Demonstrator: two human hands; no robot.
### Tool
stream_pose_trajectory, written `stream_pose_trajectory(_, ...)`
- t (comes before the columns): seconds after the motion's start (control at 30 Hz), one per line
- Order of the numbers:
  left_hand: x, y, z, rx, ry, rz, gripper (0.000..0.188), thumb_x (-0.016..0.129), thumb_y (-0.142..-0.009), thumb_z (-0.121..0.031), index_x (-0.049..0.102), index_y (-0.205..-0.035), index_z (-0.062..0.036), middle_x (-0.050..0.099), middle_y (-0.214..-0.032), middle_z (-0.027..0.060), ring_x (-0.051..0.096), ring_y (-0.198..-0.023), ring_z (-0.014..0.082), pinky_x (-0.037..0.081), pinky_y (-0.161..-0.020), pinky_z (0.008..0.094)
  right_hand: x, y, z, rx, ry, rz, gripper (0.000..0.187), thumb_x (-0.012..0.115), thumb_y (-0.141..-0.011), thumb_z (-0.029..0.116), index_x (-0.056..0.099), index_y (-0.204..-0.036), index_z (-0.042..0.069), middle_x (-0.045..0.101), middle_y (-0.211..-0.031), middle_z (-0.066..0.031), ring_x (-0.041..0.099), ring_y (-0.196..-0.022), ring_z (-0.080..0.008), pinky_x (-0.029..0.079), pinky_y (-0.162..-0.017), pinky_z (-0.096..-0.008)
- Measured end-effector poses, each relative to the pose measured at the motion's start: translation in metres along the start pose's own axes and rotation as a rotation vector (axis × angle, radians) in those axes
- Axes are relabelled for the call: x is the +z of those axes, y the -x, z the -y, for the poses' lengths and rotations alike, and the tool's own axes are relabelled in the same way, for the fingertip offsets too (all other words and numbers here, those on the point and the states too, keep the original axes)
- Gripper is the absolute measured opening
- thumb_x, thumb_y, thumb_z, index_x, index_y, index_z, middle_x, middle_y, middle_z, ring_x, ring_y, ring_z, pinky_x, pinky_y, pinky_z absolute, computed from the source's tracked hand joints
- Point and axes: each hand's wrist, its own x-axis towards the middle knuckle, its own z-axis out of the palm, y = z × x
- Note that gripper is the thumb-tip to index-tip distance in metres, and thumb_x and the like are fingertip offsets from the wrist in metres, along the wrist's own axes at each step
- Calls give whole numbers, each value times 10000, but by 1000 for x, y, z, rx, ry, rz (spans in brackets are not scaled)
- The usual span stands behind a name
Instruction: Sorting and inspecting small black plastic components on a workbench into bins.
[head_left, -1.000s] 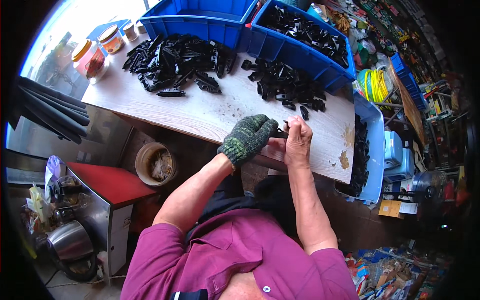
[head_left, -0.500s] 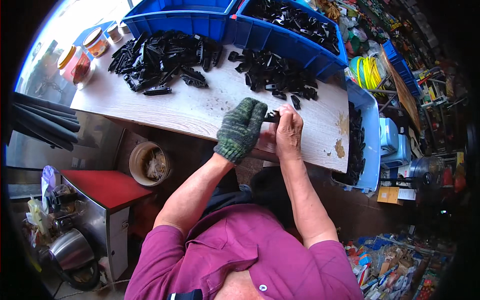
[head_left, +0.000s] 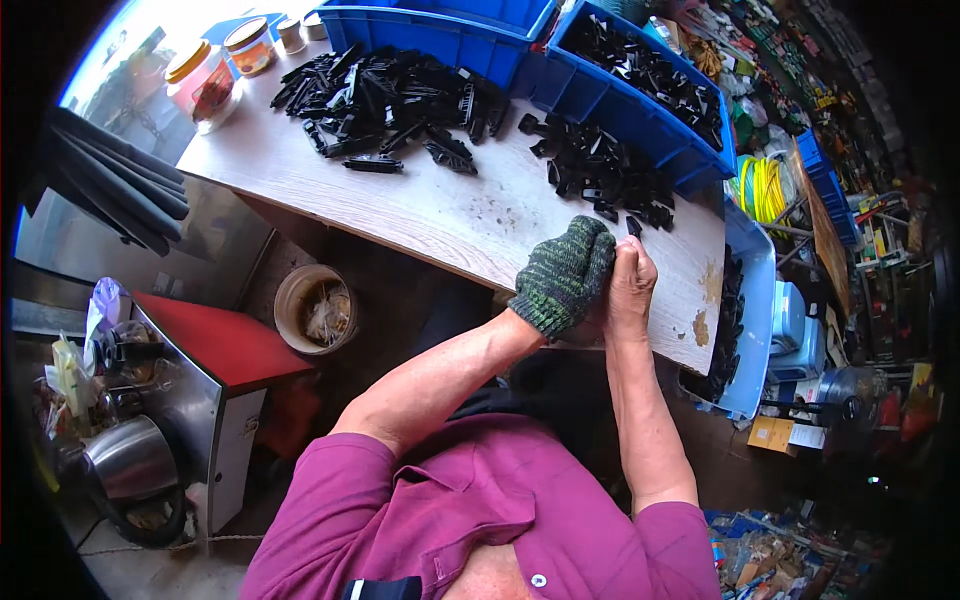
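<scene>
Glove (head_left: 563, 275) – green/black knit; bins (head_left: 470, 30) blue; parts (head_left: 385, 95) black; shirt (head_left: 480, 520) magenta.

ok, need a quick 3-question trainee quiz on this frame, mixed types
1. True or false: the left hand wears a knit glove and the right hand is bare.
2. Multiple choice: where is the small black part that both hands grip? A) inside a blue bin B) over the near edge of the wooden table C) down by the round bucket
3. Fill in: the two loose piles of black parts lie on the ____, in front of the blue bins.

Key: 1 true; 2 B; 3 table.
</scene>
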Motion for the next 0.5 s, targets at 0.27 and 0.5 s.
stream_pose_trajectory(0.27, -4, 1, 6, 166, 116, -252, 115, 538, -970, -97, 583, -1021, -3, 594, -853, 171, 606, -686, 328, 481, -624, 422, 6, 5, 10, 207, -163, -14, 313, 466, -990, 358, 549, -805, 119, 462, -607, 23, 435, -481, -97, 346, -460, -267)
stream_pose_trajectory(0.5, -10, 1, 7, -8, 207, -38, 196, 539, -943, -93, 580, -1104, 11, 563, -1101, 211, 608, -909, 394, 498, -702, 482, 4, 1, 11, 334, -184, 55, 356, 478, -981, 395, 536, -747, 132, 486, -624, 38, 446, -484, -76, 343, -451, -235)
